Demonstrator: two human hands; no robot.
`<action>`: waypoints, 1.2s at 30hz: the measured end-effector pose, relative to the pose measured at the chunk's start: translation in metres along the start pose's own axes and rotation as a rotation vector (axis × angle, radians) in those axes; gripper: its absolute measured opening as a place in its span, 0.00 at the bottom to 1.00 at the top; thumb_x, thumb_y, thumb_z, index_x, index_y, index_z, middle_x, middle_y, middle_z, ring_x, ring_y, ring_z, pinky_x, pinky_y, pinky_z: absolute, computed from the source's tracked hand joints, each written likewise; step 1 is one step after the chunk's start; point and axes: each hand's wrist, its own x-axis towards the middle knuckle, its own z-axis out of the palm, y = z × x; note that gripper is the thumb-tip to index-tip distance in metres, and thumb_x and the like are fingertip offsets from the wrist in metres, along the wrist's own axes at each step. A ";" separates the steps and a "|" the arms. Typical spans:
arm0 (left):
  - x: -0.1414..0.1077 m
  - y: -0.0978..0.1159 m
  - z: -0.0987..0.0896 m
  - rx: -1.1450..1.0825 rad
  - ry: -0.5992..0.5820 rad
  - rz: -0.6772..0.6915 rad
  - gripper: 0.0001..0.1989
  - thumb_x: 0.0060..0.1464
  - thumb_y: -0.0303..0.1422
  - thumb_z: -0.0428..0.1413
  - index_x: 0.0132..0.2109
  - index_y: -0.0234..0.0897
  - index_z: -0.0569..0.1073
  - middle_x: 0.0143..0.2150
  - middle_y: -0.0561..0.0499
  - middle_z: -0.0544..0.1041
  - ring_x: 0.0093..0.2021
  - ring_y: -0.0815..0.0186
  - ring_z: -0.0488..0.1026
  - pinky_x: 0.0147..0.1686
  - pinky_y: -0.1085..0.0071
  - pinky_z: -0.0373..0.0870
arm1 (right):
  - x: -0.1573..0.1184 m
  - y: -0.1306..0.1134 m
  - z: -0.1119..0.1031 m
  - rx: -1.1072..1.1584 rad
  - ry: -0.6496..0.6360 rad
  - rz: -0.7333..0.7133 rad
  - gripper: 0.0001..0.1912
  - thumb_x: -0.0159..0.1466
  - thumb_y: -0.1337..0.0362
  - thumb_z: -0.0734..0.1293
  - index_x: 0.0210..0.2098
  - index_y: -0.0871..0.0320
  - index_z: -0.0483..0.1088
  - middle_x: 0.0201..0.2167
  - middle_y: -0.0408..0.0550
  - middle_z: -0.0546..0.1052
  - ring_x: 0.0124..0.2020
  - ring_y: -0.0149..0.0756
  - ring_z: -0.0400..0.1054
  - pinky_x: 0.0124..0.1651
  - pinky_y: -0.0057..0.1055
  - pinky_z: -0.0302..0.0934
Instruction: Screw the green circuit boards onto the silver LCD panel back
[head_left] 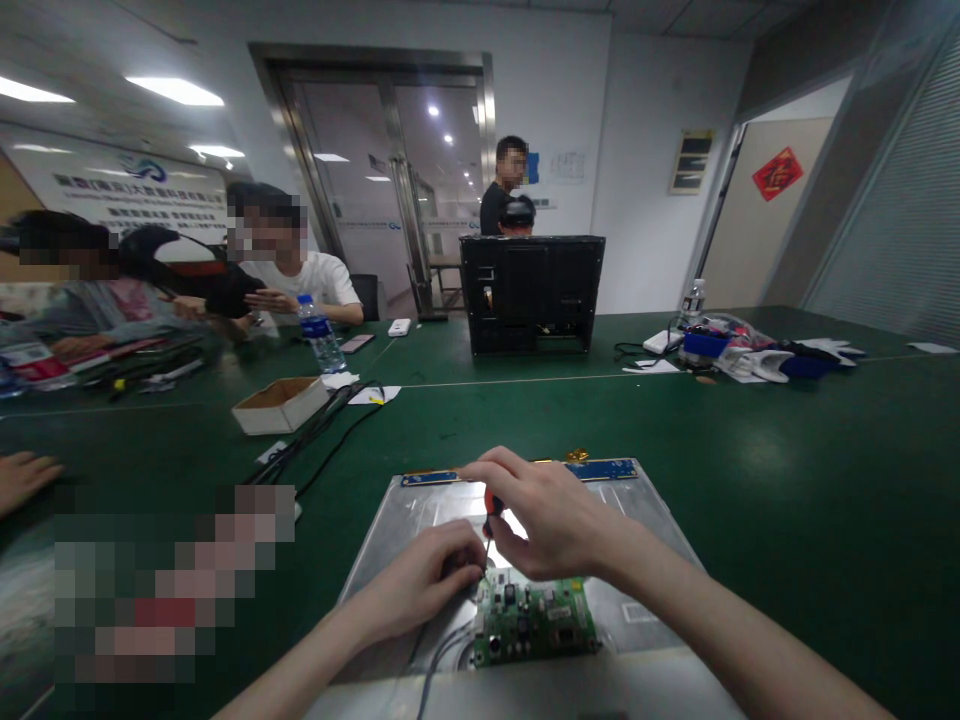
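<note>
My right hand [551,508] is closed on a screwdriver with a red and black handle [493,503]. The screwdriver stands nearly upright, its thin shaft pointing down at the upper left corner of a green circuit board [534,622]. Close to the tip, my left hand [429,572] has its fingers curled together; whatever they pinch is hidden. The board lies on the silver metal back of a flat panel [397,512]. Along the panel's far edge runs a narrow blue circuit strip [609,469]. Dark wires [437,665] come off the board's left side.
A small open cardboard box [279,408], black cables [330,425] and a water bottle [321,338] stand left on the green table [787,480]. A black monitor casing [534,295] is across from me. Gloves [757,362] lie at right. Several people are around; another person's hand [26,480] rests at left.
</note>
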 end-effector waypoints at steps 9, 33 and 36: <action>-0.001 0.003 -0.002 -0.007 0.002 -0.010 0.05 0.61 0.29 0.53 0.39 0.37 0.74 0.36 0.51 0.75 0.35 0.62 0.69 0.37 0.69 0.64 | 0.001 0.002 0.003 -0.046 0.005 0.011 0.25 0.66 0.66 0.66 0.62 0.59 0.61 0.44 0.52 0.81 0.36 0.41 0.75 0.32 0.32 0.60; -0.001 -0.002 0.000 0.005 -0.011 -0.012 0.06 0.60 0.28 0.52 0.39 0.37 0.73 0.37 0.51 0.75 0.35 0.63 0.68 0.36 0.69 0.64 | 0.000 -0.001 0.001 0.005 -0.013 0.019 0.26 0.64 0.69 0.65 0.61 0.63 0.62 0.46 0.55 0.81 0.38 0.41 0.76 0.35 0.33 0.62; 0.000 0.000 0.000 0.016 0.000 -0.014 0.05 0.58 0.26 0.52 0.38 0.37 0.73 0.36 0.51 0.74 0.35 0.64 0.69 0.35 0.70 0.64 | 0.001 0.000 0.002 -0.032 -0.018 0.026 0.22 0.67 0.67 0.66 0.60 0.60 0.64 0.44 0.51 0.82 0.36 0.40 0.75 0.32 0.32 0.59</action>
